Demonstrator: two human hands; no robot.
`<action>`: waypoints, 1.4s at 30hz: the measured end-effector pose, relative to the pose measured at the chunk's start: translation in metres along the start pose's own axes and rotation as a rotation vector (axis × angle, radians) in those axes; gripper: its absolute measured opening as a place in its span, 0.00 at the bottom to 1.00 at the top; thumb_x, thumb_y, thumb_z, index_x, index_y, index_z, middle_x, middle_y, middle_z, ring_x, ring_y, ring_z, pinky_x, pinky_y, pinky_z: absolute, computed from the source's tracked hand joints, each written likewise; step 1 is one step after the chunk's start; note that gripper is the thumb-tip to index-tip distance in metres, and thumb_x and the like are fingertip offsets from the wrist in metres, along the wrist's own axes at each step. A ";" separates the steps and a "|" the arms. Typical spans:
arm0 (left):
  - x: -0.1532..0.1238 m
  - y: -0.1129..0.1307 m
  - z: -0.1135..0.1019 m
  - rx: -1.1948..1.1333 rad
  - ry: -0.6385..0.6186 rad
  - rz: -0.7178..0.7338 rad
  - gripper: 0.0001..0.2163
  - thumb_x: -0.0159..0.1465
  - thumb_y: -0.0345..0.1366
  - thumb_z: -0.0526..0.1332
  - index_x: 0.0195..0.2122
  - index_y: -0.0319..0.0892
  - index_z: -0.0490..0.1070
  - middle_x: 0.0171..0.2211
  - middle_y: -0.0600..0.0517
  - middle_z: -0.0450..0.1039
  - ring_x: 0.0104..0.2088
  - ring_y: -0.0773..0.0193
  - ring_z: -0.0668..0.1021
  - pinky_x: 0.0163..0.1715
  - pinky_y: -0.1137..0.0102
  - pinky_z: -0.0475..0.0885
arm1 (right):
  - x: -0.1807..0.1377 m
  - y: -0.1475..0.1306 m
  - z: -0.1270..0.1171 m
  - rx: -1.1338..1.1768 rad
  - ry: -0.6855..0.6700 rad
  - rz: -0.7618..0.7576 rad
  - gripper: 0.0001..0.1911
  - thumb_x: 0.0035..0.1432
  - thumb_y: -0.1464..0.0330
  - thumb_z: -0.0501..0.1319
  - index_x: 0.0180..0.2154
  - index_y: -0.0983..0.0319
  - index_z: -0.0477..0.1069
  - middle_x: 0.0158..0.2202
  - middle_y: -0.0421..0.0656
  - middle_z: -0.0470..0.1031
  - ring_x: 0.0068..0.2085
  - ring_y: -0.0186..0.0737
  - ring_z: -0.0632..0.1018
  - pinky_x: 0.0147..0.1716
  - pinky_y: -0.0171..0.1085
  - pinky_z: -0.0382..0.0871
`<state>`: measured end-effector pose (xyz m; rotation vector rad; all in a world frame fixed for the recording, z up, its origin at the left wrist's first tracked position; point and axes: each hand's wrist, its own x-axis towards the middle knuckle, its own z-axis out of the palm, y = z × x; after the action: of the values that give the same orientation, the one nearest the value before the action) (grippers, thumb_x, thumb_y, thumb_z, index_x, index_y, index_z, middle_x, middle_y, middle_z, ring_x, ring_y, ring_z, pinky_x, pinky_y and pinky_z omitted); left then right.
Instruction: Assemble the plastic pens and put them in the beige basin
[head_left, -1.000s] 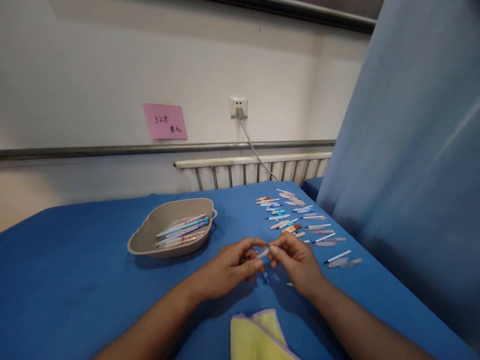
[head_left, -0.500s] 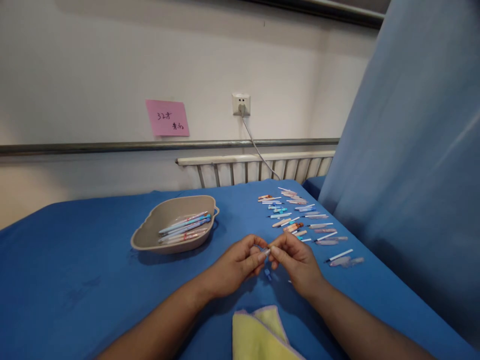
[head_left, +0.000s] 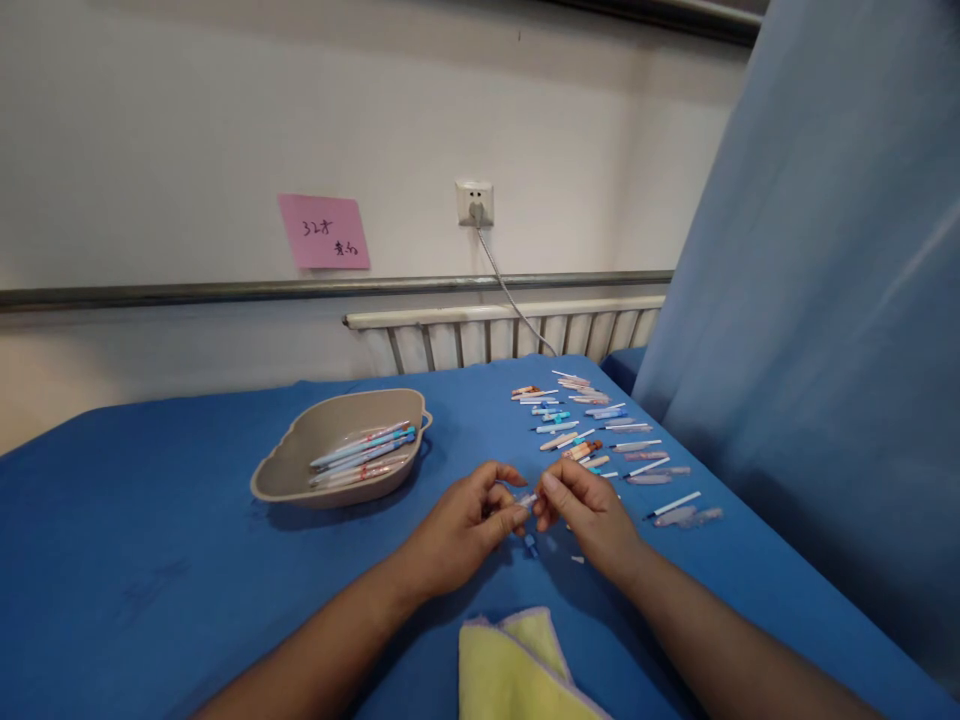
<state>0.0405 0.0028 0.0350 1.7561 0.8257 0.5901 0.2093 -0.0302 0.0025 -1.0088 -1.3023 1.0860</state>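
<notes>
Between the thumb and fingers of my left hand [head_left: 480,520] is a small, pale, see-through pen part [head_left: 526,498]. My right hand [head_left: 589,510] is closed in a pinch at that part's right end; whether it grips the part or something smaller is hidden by the fingers. Just below the hands, a small blue pen piece [head_left: 531,546] lies on the blue cloth [head_left: 225,620]. A tiny white tip [head_left: 577,560] lies to its right. Beyond my right hand, several pen barrels [head_left: 582,450] and white refills [head_left: 673,505] are laid out in rows.
A beige basin [head_left: 281,480] on the left holds several assembled pens [head_left: 367,450]. A folded yellow cloth [head_left: 510,665] lies at the near edge. Along the right side hangs a blue curtain [head_left: 810,300]. A rail [head_left: 450,318] and wall socket [head_left: 475,204] are behind.
My right fingertips have shifted slightly at the pen part, and my left index finger has lifted away from it. The whole view has moved a little, so everything sits slightly further left.
</notes>
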 end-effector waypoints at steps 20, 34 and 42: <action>0.000 -0.006 0.002 0.051 -0.072 -0.052 0.13 0.60 0.45 0.58 0.34 0.39 0.66 0.24 0.53 0.72 0.22 0.70 0.69 0.21 0.76 0.62 | -0.005 -0.005 -0.010 -0.657 -0.120 -0.238 0.14 0.63 0.64 0.49 0.25 0.59 0.62 0.22 0.37 0.66 0.25 0.34 0.67 0.26 0.33 0.57; 0.004 -0.010 -0.002 -0.036 -0.077 -0.117 0.15 0.58 0.47 0.60 0.33 0.38 0.65 0.22 0.54 0.71 0.19 0.73 0.67 0.19 0.77 0.62 | -0.006 -0.006 -0.010 -0.594 -0.142 -0.203 0.09 0.61 0.65 0.52 0.30 0.60 0.65 0.26 0.39 0.70 0.29 0.35 0.70 0.29 0.33 0.60; 0.002 -0.009 0.001 0.094 -0.061 -0.059 0.12 0.60 0.43 0.58 0.31 0.38 0.66 0.23 0.54 0.70 0.22 0.71 0.68 0.22 0.76 0.62 | -0.003 0.001 -0.006 -0.617 -0.157 -0.122 0.18 0.63 0.63 0.48 0.22 0.61 0.61 0.19 0.36 0.65 0.23 0.32 0.67 0.25 0.32 0.56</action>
<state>0.0407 0.0054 0.0265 1.8198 0.8712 0.4628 0.2157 -0.0324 0.0011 -1.2859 -1.8633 0.6852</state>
